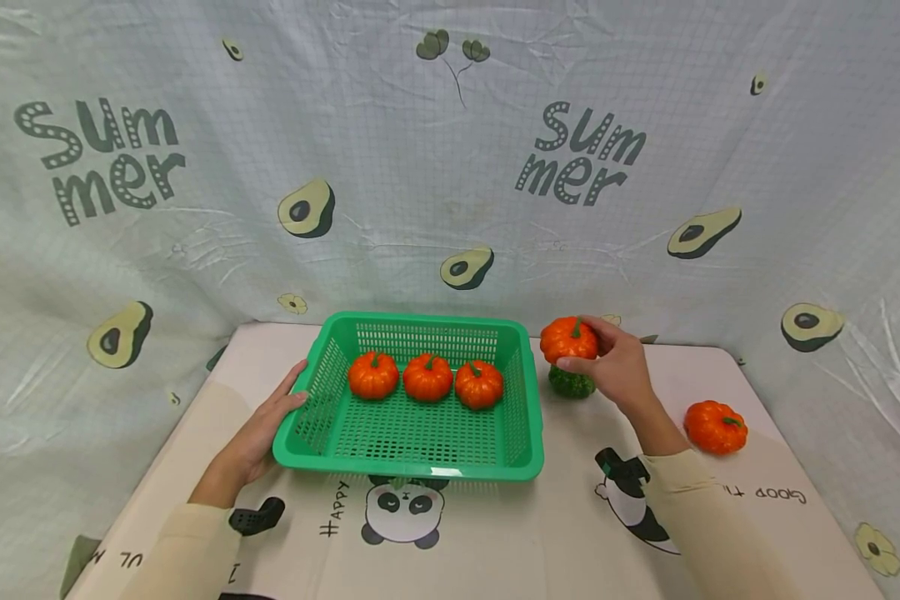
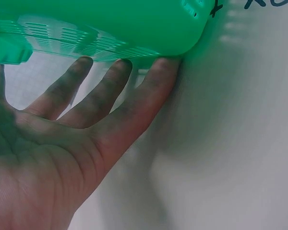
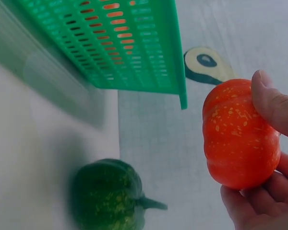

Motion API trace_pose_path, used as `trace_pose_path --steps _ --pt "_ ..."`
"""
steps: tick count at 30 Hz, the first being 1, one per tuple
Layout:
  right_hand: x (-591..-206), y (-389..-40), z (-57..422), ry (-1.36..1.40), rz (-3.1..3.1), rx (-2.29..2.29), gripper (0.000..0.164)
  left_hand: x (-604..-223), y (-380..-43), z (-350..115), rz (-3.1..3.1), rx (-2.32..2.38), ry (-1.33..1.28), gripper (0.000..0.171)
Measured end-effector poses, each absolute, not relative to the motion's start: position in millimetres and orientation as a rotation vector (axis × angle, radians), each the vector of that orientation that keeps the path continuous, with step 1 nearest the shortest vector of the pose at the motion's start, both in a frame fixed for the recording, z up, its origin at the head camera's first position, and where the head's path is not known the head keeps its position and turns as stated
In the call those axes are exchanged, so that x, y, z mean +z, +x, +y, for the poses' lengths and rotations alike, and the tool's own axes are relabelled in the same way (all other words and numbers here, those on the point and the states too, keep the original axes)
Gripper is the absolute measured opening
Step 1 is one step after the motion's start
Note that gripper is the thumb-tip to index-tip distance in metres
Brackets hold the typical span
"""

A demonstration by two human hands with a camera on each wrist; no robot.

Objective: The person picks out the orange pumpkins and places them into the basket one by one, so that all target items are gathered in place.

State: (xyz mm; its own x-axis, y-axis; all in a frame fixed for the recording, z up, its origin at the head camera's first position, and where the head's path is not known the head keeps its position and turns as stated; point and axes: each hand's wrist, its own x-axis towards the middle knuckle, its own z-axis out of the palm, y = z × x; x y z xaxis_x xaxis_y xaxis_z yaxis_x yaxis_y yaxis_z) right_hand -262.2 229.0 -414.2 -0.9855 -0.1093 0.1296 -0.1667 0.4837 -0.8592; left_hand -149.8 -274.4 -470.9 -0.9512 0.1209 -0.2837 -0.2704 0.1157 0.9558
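Observation:
My right hand (image 1: 621, 360) grips a small orange pumpkin (image 1: 567, 340) between thumb and fingers, lifted to the right of the green basket (image 1: 412, 472). Below it a dark green pumpkin (image 1: 572, 383) sits on the table, partly covered by the held one; the right wrist view shows the green pumpkin (image 3: 108, 196) with its stem. Three orange pumpkins, a left one (image 1: 373, 376), a middle one (image 1: 427, 377) and a right one (image 1: 479, 385), stand in a row inside the basket. Against the basket's left side rests my left hand (image 1: 261, 433), its fingers (image 2: 149, 91) stretched out and touching the wall.
Another orange pumpkin (image 1: 716, 427) lies on the table near its right edge, beyond my right forearm. A pale cloth (image 1: 390, 167) printed with avocados and lettering hangs behind the table. The table cover (image 1: 487, 550) bears panda prints.

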Motion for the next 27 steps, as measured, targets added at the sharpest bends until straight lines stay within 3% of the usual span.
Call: trace_pose_path --steps 27 --pt "-405.6 -255.0 183.2 0.512 -2.685 1.668 0.074 -471.6 -148.2 -274.4 2.113 1.901 -0.128 0.068"
